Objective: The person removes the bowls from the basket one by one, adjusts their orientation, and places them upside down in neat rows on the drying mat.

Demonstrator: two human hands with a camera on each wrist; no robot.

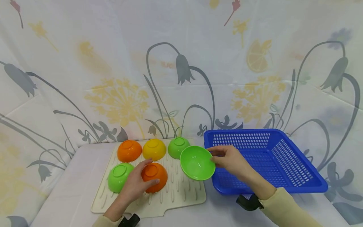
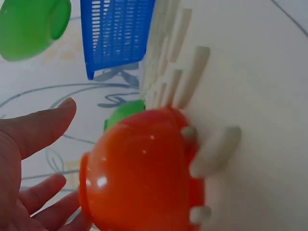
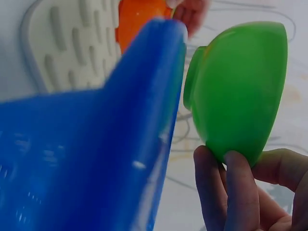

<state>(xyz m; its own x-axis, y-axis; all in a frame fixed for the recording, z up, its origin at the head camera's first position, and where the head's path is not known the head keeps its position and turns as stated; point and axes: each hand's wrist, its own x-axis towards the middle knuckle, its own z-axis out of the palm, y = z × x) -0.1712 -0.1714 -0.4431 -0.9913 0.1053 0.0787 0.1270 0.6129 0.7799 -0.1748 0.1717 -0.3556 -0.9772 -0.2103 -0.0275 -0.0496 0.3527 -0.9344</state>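
Observation:
My right hand (image 1: 232, 160) pinches the rim of a light green bowl (image 1: 197, 163) between thumb and fingers. This bowl is held up beside the basket's left wall, its hollow side facing the head camera. Over the front orange bowl (image 1: 159, 180), my left hand (image 1: 135, 185) is spread, thumb and fingers apart. That bowl lies upside down on a cream ridged drying mat (image 1: 185, 198). In the left wrist view the thumb stands clear of the orange bowl (image 2: 139, 168), while the other fingers pass behind its base; whether they touch it is hidden.
Upside down on the mat are another orange bowl (image 1: 129, 151), a yellow bowl (image 1: 154, 149), a small green bowl (image 1: 178, 147) and a front-left green bowl (image 1: 119, 177). A blue perforated basket (image 1: 295, 189) stands to the right. Behind hangs a flowered cloth (image 1: 181, 28).

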